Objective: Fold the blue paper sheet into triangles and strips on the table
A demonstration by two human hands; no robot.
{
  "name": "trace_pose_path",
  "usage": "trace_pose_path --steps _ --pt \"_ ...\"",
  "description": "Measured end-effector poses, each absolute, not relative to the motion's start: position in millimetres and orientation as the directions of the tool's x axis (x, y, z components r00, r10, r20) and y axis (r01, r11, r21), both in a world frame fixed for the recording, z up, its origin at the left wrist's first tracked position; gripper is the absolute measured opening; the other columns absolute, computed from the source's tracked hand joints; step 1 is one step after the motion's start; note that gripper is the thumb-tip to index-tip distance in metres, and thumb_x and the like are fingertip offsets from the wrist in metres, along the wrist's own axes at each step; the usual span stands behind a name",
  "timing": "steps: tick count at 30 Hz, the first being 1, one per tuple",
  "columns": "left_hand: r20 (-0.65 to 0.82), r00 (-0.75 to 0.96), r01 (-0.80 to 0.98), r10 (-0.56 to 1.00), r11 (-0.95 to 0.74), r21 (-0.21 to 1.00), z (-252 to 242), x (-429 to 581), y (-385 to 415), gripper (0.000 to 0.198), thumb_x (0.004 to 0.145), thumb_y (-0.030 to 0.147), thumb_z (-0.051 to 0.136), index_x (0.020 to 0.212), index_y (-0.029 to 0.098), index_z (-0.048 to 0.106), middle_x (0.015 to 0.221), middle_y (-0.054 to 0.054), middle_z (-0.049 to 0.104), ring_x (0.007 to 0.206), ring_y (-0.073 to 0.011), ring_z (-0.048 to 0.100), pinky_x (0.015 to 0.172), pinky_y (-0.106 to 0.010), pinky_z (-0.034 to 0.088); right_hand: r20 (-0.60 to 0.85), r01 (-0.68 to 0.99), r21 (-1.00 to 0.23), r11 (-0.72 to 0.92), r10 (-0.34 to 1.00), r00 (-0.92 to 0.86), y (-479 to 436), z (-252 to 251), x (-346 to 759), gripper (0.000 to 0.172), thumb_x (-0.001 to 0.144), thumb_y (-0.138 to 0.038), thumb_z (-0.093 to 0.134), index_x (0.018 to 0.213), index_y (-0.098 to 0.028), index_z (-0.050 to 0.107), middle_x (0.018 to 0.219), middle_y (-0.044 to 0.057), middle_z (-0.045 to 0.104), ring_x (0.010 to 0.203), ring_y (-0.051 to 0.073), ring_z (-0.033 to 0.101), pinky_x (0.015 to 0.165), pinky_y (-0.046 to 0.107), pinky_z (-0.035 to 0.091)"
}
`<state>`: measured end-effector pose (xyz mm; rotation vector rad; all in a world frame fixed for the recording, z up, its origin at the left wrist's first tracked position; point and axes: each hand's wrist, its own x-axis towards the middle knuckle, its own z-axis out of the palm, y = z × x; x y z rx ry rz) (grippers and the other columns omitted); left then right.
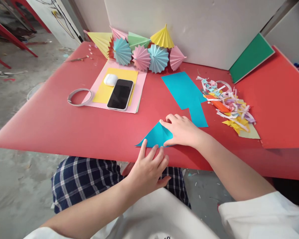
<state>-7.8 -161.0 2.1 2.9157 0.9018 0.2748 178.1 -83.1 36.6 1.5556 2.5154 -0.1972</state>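
Note:
A folded blue paper triangle point(154, 134) lies at the near edge of the red table point(89, 132). My left hand point(149, 167) has its fingers spread, with the fingertips on the triangle's lower edge. Over the triangle's right side rests my right hand point(181, 129), its thumb and fingers curved apart around the paper and touching it. More blue paper point(181, 89), cut in an irregular shape, lies flat just beyond my right hand.
Folded paper fans point(142, 58) stand along the back. A phone point(121, 94), a white case point(110, 79) and a tape ring point(79, 97) lie left; paper scraps point(231, 106) lie right. A green board point(251, 58) leans at the back right.

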Motion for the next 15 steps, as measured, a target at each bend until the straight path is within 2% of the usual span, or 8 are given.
trace_pose_path --steps 9,15 --pt "0.153 0.768 0.610 0.622 -0.783 0.122 1.6 -14.2 -169.1 0.047 0.081 0.051 0.044 0.110 0.016 0.053 0.122 -0.013 0.053 0.113 -0.0309 0.045 0.102 -0.066 0.010 -0.235 0.895 -0.017 0.446 0.868 -0.437 -83.1 36.9 177.1 0.084 0.061 -0.061 0.062 0.130 -0.017 0.042 0.112 0.014 0.051 0.098 0.031 0.049 0.075 0.039 0.040" --pt "0.161 0.736 0.649 0.658 -0.753 0.112 4.2 -21.5 -171.5 0.046 0.078 0.051 0.045 0.105 0.015 0.055 0.121 -0.014 0.054 0.110 -0.0299 0.047 0.101 -0.066 0.011 -0.234 0.896 -0.016 0.444 0.869 -0.436 -83.0 35.4 177.5 0.083 0.062 -0.060 0.062 0.129 -0.017 0.042 0.112 0.013 0.051 0.097 0.031 0.049 0.074 0.039 0.041"
